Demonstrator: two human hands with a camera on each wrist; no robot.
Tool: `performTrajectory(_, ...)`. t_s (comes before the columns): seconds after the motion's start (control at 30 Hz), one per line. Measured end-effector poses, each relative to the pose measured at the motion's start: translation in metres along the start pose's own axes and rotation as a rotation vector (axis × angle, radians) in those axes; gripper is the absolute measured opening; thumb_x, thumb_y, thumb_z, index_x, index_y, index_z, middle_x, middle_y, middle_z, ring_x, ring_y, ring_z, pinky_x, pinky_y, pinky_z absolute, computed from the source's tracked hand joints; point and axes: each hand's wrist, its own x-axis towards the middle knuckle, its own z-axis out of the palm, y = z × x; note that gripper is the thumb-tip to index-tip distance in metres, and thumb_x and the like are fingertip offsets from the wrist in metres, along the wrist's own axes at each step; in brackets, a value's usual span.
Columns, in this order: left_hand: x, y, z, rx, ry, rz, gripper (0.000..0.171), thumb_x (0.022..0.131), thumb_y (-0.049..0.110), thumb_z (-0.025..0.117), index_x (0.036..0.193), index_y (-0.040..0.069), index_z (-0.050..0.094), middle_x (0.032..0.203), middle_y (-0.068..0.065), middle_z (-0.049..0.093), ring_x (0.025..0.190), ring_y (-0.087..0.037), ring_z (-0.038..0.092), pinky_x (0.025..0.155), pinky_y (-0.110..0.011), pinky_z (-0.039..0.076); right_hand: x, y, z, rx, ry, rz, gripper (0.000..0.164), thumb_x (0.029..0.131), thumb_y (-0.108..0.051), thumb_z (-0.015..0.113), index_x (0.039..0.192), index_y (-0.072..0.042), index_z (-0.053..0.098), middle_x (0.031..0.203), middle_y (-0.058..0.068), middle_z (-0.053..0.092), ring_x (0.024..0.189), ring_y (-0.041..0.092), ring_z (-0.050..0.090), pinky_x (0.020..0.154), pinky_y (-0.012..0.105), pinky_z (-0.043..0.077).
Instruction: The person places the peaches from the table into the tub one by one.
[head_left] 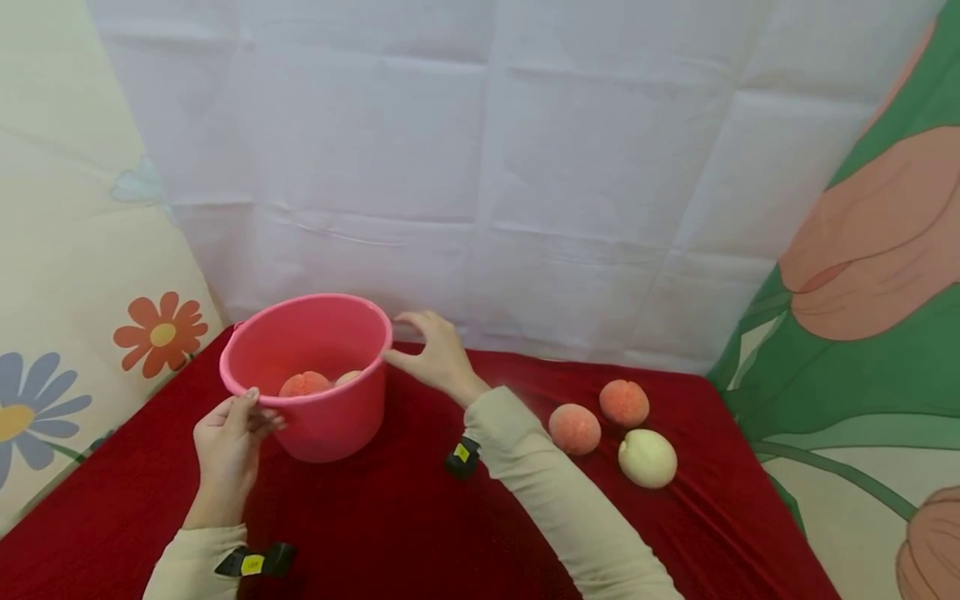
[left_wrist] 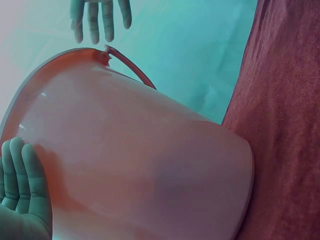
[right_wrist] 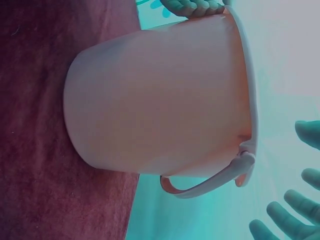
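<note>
A pink bucket (head_left: 330,425) stands on the red cloth at the left of the head view. My left hand (head_left: 227,442) pinches its near-left rim, thumb on top and fingers along the outer wall. Beside the far-right rim, my right hand (head_left: 438,354) has its thumb and fingers spread; the right wrist view shows these fingers (right_wrist: 287,212) apart from the bucket. Inside lie an orange-pink peach (head_left: 305,384) and a paler fruit (head_left: 347,377), mostly hidden by the near wall. The bucket's handle (right_wrist: 215,180) hangs down outside, on the right hand's side.
Right of my right forearm, two orange-pink peaches (head_left: 574,429) and a pale yellow peach (head_left: 647,458) lie grouped on the red cloth (head_left: 390,533). A white sheet (head_left: 480,167) hangs behind the table, with flower-patterned hangings at both sides.
</note>
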Motion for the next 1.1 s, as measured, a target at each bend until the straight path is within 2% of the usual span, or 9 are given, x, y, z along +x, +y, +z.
performTrajectory(0.27, 0.000, 0.000, 0.000, -0.006, -0.008, 0.006, 0.020, 0.085, 0.016, 0.064, 0.071, 0.003, 0.067, 0.058, -0.006, 0.063, 0.051, -0.015, 0.062, 0.054, -0.025, 0.054, -0.015, 0.011, -0.005, 0.002, 0.000, 0.066, 0.048, 0.077, -0.027, 0.072, 0.118, -0.007, 0.058, 0.116, 0.006, 0.058, 0.104, 0.021, 0.053, 0.085, 0.031, 0.046)
performTrajectory(0.5, 0.001, 0.000, -0.001, -0.039, -0.020, 0.037, 0.022, 0.087, 0.010, 0.060, 0.067, 0.002, 0.066, 0.056, -0.007, 0.061, 0.048, -0.015, 0.061, 0.051, -0.024, 0.053, -0.024, 0.019, -0.008, -0.003, 0.016, 0.060, 0.049, 0.075, -0.027, 0.074, 0.117, -0.008, 0.058, 0.113, 0.008, 0.059, 0.098, 0.023, 0.055, 0.083, 0.034, 0.046)
performTrajectory(0.67, 0.000, 0.000, -0.002, -0.053, -0.020, 0.029, 0.023, 0.088, 0.008, 0.058, 0.067, 0.002, 0.067, 0.056, -0.007, 0.061, 0.049, -0.015, 0.061, 0.051, -0.024, 0.054, -0.031, 0.025, -0.010, -0.006, 0.001, 0.069, 0.052, 0.075, -0.028, 0.074, 0.119, -0.007, 0.057, 0.113, 0.008, 0.058, 0.100, 0.027, 0.055, 0.083, 0.035, 0.046)
performTrajectory(0.87, 0.000, 0.000, -0.003, -0.039, -0.027, 0.026, 0.021, 0.089, 0.009, 0.058, 0.071, 0.002, 0.068, 0.058, -0.006, 0.062, 0.051, -0.015, 0.061, 0.053, -0.024, 0.054, -0.044, 0.033, -0.014, -0.015, -0.001, 0.090, 0.052, 0.075, -0.029, 0.074, 0.119, -0.008, 0.056, 0.113, 0.007, 0.058, 0.099, 0.021, 0.054, 0.084, 0.036, 0.046)
performTrajectory(1.1, 0.000, -0.002, -0.002, -0.040, -0.033, 0.024, 0.020, 0.088, 0.011, 0.060, 0.073, 0.000, 0.067, 0.058, -0.007, 0.062, 0.051, -0.015, 0.062, 0.054, -0.024, 0.054, -0.060, 0.046, -0.020, -0.021, 0.020, 0.075, 0.052, 0.072, -0.027, 0.076, 0.117, -0.006, 0.057, 0.110, 0.007, 0.058, 0.096, 0.021, 0.056, 0.082, 0.035, 0.046)
